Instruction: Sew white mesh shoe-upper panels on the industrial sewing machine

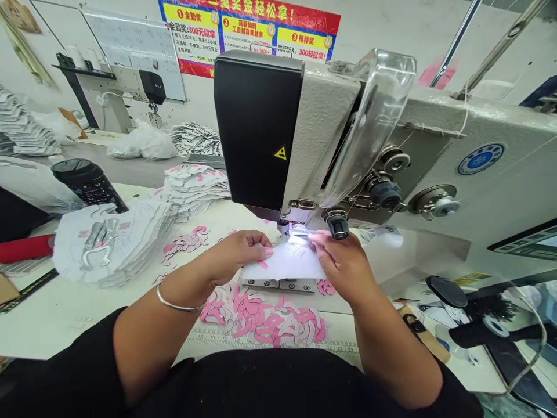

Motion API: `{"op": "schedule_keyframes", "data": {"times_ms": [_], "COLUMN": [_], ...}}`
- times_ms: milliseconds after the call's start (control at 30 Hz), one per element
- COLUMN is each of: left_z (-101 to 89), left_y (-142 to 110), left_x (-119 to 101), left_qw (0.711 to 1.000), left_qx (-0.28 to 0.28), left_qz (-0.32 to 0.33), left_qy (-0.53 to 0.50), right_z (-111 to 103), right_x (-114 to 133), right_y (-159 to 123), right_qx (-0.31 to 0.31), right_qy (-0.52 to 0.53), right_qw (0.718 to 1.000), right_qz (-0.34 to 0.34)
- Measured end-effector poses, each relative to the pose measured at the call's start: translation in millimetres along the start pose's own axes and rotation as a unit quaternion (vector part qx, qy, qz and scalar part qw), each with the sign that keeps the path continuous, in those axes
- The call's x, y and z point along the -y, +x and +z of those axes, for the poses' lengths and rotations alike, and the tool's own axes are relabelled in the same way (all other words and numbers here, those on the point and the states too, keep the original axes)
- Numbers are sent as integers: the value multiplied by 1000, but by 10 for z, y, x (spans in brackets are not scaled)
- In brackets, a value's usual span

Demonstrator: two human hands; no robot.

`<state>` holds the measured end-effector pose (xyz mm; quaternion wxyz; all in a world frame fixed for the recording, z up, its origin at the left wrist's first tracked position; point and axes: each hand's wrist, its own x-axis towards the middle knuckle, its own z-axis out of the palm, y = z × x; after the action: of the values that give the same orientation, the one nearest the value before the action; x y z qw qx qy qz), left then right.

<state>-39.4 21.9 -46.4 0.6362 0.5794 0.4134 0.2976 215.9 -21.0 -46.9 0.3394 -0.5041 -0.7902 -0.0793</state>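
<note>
Under the lit needle area of a sewing machine (pixel 300 223) lies a white fabric piece (pixel 289 262). My left hand (pixel 248 248) pinches its left edge between thumb and fingers, beside a small pink patch. On the other side my right hand (pixel 342 261) grips the piece's right edge, its fingertips close to the presser foot. The fingertips are partly hidden by the machine head's knob and the glare of the lamp. Pink and white curved fabric cutouts (pixel 265 319) lie in a heap on the table just in front of the metal plate (pixel 278 284).
A stack of white cut pieces (pixel 117 238) with scissors (pixel 98 241) on top stands at left, near a black tumbler (pixel 87 180). More stacked pieces (pixel 194 186) and loose pink cutouts (pixel 185 244) lie behind my left arm. A tape-like ruler (pixel 343 346) runs along the table's front.
</note>
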Motion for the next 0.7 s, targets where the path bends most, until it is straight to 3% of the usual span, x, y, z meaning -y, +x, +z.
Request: {"op": "schedule_keyframes", "data": {"times_ms": [100,200,267,367,433,533,700], "left_z": [117,102,-34,-399,-658,-910,-975], "left_y": [63,93,92,57,26,25,174], "left_x": [-84,-125,-96,52,206,470,805], "left_qw": [997,995,991,956,916,864,831], "left_qx": [-28,-54,-109,-264,-342,-299,-271], "left_qz": [3,13,43,114,71,-55,-81], "left_qy": [-68,-84,-58,51,196,402,479], "right_z": [7,93,164,217,214,242,514], "right_x": [78,81,37,-30,-37,9,67], "right_y": [-35,-109,-195,-358,-456,-546,-582], "right_qx": [17,19,-28,-131,-162,-116,6], "right_qy": [10,9,7,28,72,147,187], "right_qw": [999,998,998,985,973,966,965], "right_qz": [-47,-55,-60,-107,-146,-178,-183]}}
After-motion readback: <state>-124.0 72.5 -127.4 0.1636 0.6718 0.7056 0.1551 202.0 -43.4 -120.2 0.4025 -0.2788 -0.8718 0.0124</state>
